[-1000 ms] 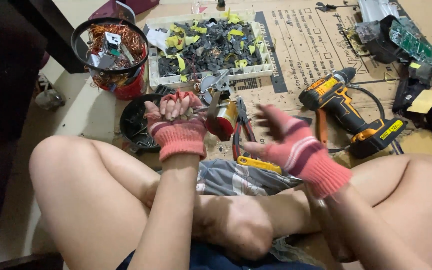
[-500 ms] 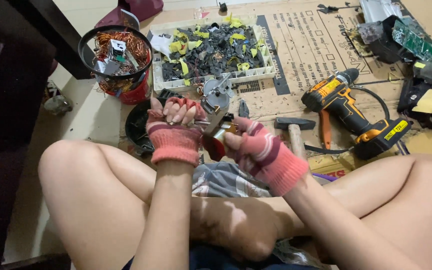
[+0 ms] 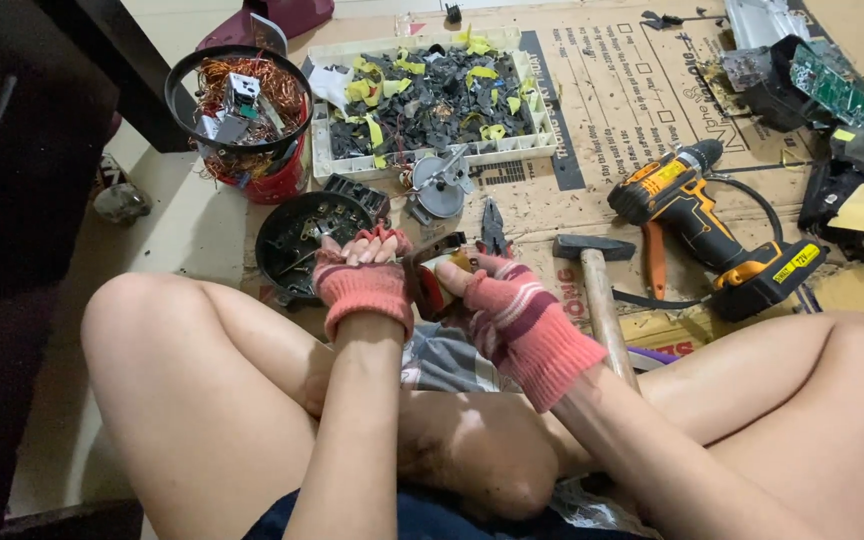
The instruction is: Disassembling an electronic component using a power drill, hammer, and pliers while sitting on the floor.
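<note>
while both grip it | left hand (image 3: 364, 285) | right hand (image 3: 512, 310) | small motor part (image 3: 432, 275)

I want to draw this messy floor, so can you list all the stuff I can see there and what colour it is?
Small part: one, red and metal, held between both hands.
Hammer: one, dark head, wooden handle, right of the hands.
Pliers: one, dark, just beyond the hands.
Cordless drill: one, orange and black, on the cardboard.
White tray: one, filled with grey and yellow scraps.
Red bucket: one, holding copper wire.
Black round dish: one, left of the hands.
Circuit board: one, green, far right.
Left hand: pink fingerless glove.
Right hand: pink striped fingerless glove.
</note>
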